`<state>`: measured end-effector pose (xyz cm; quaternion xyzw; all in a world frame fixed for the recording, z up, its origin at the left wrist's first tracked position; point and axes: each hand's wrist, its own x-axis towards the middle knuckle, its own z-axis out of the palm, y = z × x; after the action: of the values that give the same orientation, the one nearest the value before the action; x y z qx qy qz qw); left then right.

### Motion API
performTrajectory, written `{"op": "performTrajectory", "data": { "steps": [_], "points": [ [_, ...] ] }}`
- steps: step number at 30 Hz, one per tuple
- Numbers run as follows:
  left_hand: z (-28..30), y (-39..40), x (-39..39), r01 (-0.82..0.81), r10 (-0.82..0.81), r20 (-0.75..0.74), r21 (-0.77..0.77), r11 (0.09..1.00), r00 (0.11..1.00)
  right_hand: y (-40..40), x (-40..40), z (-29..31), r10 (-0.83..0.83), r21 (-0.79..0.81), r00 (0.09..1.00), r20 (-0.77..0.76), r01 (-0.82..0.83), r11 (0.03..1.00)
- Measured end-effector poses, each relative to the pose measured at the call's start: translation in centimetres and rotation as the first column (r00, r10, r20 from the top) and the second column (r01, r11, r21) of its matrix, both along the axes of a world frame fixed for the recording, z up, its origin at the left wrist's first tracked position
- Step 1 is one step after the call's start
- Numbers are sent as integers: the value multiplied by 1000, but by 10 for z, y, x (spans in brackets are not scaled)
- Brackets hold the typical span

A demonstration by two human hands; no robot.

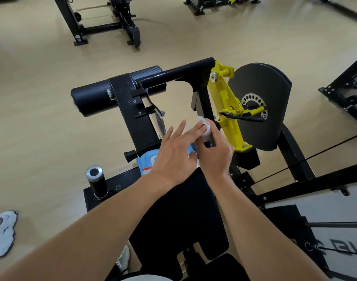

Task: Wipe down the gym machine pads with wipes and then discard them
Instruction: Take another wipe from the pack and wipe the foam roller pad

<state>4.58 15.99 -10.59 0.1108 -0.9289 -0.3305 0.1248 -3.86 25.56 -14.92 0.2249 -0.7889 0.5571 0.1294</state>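
Observation:
A blue and white wipes pack (pixel 146 162) lies at the front end of the black seat pad (pixel 179 209) of a leg machine. My left hand (pixel 173 153) rests on the pack with its fingers straight, the fingertips reaching a white wipe (pixel 206 126). My right hand (pixel 216 153) grips that bunched wipe just above the pack, next to the machine's black upright. The black roller pad (pixel 96 98) sits beyond on the left, apart from both hands. Most of the pack is hidden under my hands.
A black handle with a silver cap (pixel 95 179) stands left of the seat. A yellow lever arm (pixel 226 102) and a black cam disc (pixel 260 94) are right of my hands. Someone's white shoe (pixel 2 232) is at the far left. Other machines (pixel 104 23) stand on the wooden floor behind.

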Motion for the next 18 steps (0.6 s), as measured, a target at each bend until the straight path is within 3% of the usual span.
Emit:
{"op": "performTrajectory", "data": {
  "steps": [5, 7, 12, 14, 18],
  "points": [
    [0, -1, -2, -10, 10, 5, -17, 1000, 1000, 13, -3, -18, -11, 213, 944, 331, -64, 975],
    [0, 0, -1, -17, 17, 0, -19, 1000, 1000, 14, -3, -14, -12, 192, 940, 342, -57, 980],
    [0, 2, -1, -24, 24, -4, 24, 999, 1000, 0, -1, 5, 36, 14, 996, 87, -37, 999],
    [0, 2, -1, -28, 28, 0, 19, 999, 1000, 3, -3, -2, 22, 75, 989, 144, -33, 997],
    [4, 0, -1, -20, 20, 25, -6, 1000, 999, 22, -8, -26, -34, 331, 915, 403, -110, 937]
  ]
}}
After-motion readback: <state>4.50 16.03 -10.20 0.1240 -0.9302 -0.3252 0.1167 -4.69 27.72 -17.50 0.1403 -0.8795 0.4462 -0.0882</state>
